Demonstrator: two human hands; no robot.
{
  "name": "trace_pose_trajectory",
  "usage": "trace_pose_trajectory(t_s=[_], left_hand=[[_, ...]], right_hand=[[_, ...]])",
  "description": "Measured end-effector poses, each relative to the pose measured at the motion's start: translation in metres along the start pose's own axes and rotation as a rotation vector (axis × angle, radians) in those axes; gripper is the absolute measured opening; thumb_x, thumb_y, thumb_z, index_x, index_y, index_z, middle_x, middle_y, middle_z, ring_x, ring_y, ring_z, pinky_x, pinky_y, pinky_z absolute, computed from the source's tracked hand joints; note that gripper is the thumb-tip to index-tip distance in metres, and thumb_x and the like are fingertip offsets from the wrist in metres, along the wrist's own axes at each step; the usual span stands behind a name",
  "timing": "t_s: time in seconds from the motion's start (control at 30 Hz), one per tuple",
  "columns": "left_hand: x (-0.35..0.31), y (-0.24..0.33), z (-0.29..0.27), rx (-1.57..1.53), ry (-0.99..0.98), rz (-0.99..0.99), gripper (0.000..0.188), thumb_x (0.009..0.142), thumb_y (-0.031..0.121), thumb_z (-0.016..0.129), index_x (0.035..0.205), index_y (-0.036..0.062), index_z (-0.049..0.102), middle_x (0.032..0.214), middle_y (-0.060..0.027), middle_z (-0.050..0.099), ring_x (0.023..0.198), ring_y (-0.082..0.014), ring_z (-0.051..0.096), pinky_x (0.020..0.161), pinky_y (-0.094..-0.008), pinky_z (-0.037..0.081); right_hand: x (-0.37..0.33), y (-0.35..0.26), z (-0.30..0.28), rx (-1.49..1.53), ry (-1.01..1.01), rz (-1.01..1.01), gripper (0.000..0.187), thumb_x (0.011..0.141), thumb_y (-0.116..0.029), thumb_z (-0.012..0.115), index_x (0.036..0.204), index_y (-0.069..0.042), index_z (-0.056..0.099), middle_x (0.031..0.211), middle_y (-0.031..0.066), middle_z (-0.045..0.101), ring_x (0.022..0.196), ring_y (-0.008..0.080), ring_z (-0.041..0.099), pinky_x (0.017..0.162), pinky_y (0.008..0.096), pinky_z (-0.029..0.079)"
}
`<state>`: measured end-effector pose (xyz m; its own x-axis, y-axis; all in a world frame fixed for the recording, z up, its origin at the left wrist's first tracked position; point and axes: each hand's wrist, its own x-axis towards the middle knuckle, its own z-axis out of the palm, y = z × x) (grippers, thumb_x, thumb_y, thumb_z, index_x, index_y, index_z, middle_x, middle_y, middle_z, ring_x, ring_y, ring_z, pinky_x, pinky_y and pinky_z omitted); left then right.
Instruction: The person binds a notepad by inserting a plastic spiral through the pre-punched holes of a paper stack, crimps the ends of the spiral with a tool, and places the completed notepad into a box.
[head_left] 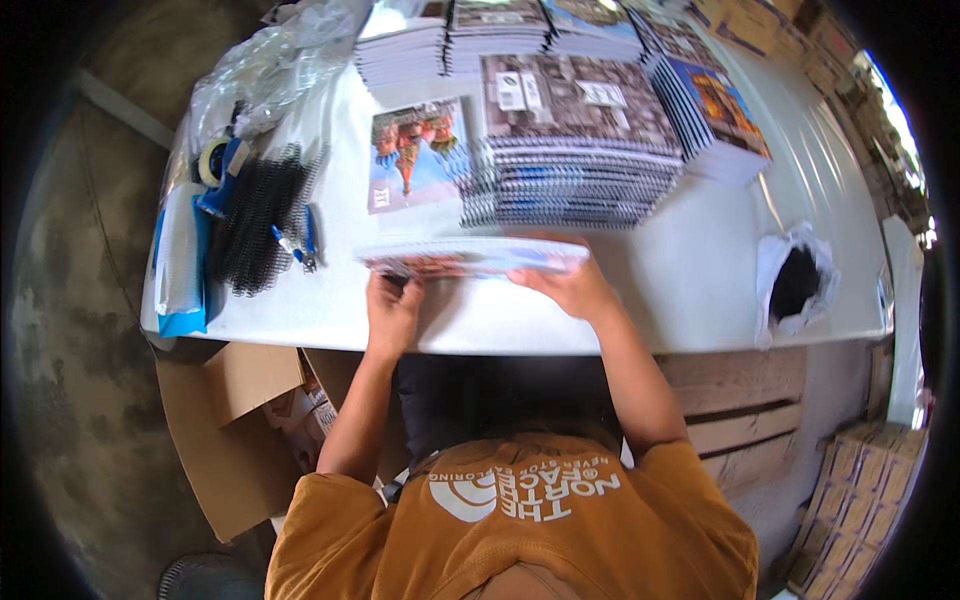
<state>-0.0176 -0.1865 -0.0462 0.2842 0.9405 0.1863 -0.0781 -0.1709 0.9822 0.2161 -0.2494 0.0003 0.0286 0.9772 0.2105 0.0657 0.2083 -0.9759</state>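
Head view, looking down at the desk [520, 328]: the person sits close to its near edge in a mustard T-shirt [640, 520], forearms reaching up over the white surface. Between the two hands is a thin sheaf of pages [470, 256], held edge-on and crosswise above the near part of the desk, blurred enough that I can't tell whether its lower edge touches down. The left hand [393, 308] pinches its left end, with the thumb near a small dark patch I can't make out; the right hand [572, 287] grips the right end, thumb on the near side.

Just beyond lies a loose printed cover [415, 150] picturing a domed building, upside down from this seat. Beside it, to the right, rises a thick pile of spiral-bound books [575, 180], with another stack [715, 105] leaning close by and more behind.

Over on the left are a heap of black coils [258, 225], blue-handled pliers [288, 243] at its right side, a blue tape dispenser [226, 178], a blue-and-white packet [182, 262] and crumpled clear plastic [265, 80]. A white bag [774, 278] with a dark opening sits toward the right end. Below the desk, at left, stands an open cardboard box [205, 440].
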Motion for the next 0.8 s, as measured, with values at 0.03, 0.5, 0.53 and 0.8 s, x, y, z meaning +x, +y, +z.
trace_pose_trajectory(t_s=[0.03,0.5,0.53,0.8], left_hand=[[0.001,0.004,-0.003,0.058,-0.047,-0.051,0.033,0.08,-0.004,0.052,0.112,-0.0036,0.045,0.104,-0.0096,0.057,0.1,-0.0169,0.053,0.088,-0.0302,0.041],[0.137,0.021,-0.108,1.468,0.391,-0.347,0.042,0.087,0.042,0.05,0.099,0.0024,0.054,0.101,-0.0203,0.061,0.097,-0.0382,0.058,0.082,-0.0469,0.045],[0.138,0.022,-0.108,1.474,0.381,-0.298,0.041,0.086,0.042,0.05,0.099,0.003,0.055,0.1,-0.0201,0.061,0.097,-0.0378,0.058,0.082,-0.0469,0.045],[0.156,0.081,-0.175,1.378,0.258,-0.354,0.034,0.081,0.039,0.058,0.09,0.009,0.069,0.086,-0.0127,0.066,0.082,-0.0254,0.063,0.073,-0.0358,0.047]], right_hand=[[-0.008,0.001,-0.003,-0.013,0.029,0.045,0.025,0.079,-0.006,0.068,0.103,-0.001,0.065,0.089,0.0085,0.068,0.079,0.0116,0.061,0.073,0.0248,0.048],[-0.015,-0.008,0.001,0.081,0.106,-0.237,0.027,0.08,0.002,0.063,0.107,0.001,0.063,0.101,0.0113,0.067,0.086,0.015,0.063,0.075,0.0257,0.05],[-0.016,-0.005,-0.001,0.031,0.076,-0.249,0.028,0.08,0.002,0.063,0.108,0.001,0.062,0.102,0.0118,0.066,0.087,0.0149,0.063,0.076,0.0258,0.049],[-0.023,-0.01,-0.016,0.074,0.092,-0.203,0.027,0.082,0.002,0.061,0.11,0.001,0.061,0.105,0.0116,0.065,0.094,0.0134,0.06,0.081,0.025,0.048]])
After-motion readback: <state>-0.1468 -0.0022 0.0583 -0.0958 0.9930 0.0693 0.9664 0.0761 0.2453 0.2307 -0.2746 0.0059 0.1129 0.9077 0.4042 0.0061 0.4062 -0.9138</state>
